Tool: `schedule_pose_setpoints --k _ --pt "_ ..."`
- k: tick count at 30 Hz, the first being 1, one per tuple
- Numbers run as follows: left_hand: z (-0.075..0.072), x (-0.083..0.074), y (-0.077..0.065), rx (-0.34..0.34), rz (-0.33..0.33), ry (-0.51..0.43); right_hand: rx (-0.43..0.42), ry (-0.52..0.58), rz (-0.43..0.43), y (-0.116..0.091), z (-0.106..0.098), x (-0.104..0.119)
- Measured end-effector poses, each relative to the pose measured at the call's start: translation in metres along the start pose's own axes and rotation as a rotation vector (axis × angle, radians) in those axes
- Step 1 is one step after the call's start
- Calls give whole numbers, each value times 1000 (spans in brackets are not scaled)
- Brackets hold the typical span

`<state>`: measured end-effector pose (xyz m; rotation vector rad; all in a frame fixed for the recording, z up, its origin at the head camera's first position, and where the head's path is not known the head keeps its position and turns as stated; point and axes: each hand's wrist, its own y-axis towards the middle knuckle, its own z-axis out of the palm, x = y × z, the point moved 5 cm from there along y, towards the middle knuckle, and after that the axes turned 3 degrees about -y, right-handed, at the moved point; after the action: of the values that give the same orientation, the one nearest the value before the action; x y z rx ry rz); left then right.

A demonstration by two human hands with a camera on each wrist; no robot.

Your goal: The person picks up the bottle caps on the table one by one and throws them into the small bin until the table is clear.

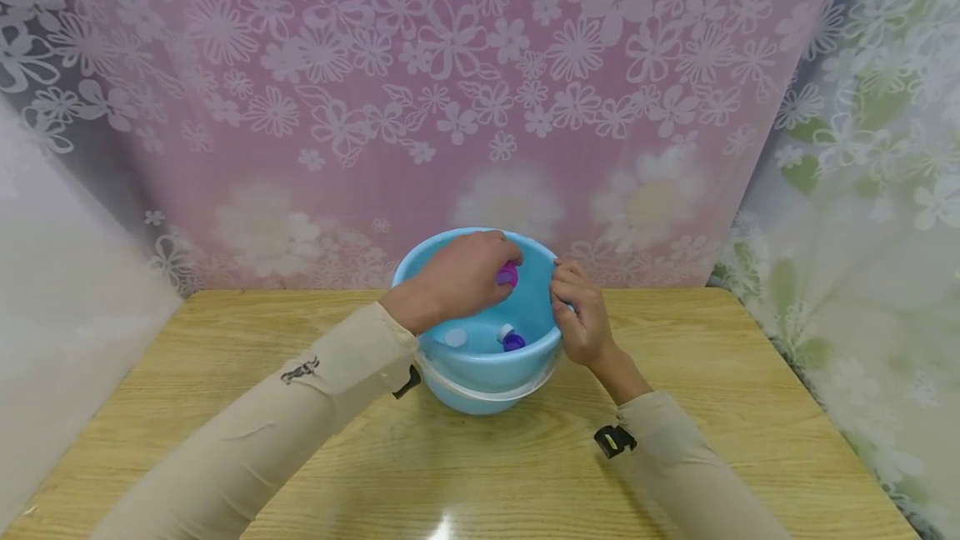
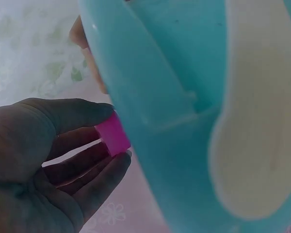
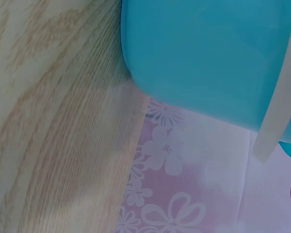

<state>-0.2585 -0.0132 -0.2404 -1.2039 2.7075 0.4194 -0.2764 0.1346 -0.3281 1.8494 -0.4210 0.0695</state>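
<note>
A light-blue bucket (image 1: pixel 540 290) stands on the table, its white handle (image 1: pixel 487 394) hanging down the near side. Reaching in over the rim, my left hand (image 1: pixel 461 277) pinches a small pink bottle cap (image 1: pixel 507 275) between thumb and fingers. The left wrist view shows the same pink cap (image 2: pixel 114 135) held at the fingertips, close to the bucket wall (image 2: pixel 150 97). My right hand (image 1: pixel 581 315) grips the bucket's right rim, thumb outside. Down inside the bucket lie a purple cap (image 1: pixel 513 342), a small white piece (image 1: pixel 506 331) beside it and a round white piece (image 1: pixel 455 338).
The wooden table (image 1: pixel 660 348) reaches back to a pink flowered curtain (image 1: pixel 450 107). A pale flowered curtain (image 1: pixel 885 232) hangs on the right, and a white surface (image 1: pixel 67 290) rises on the left. Black straps (image 1: pixel 615 441) sit at both cuffs.
</note>
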Motion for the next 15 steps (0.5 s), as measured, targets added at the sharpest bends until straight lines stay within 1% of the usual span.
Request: schedule_pose_setpoints --k 5,8,11,15 --pt "0 0 -2 5 -11 0 3 -2 -2 0 1 1" --pt "-3 2 -6 -3 -28 -6 3 -3 1 0 1 0" --pt "-8 8 -12 -42 -62 -11 4 -8 5 0 1 0" --pt "-18 24 -22 -122 -146 -64 6 -13 7 -1 1 -1"
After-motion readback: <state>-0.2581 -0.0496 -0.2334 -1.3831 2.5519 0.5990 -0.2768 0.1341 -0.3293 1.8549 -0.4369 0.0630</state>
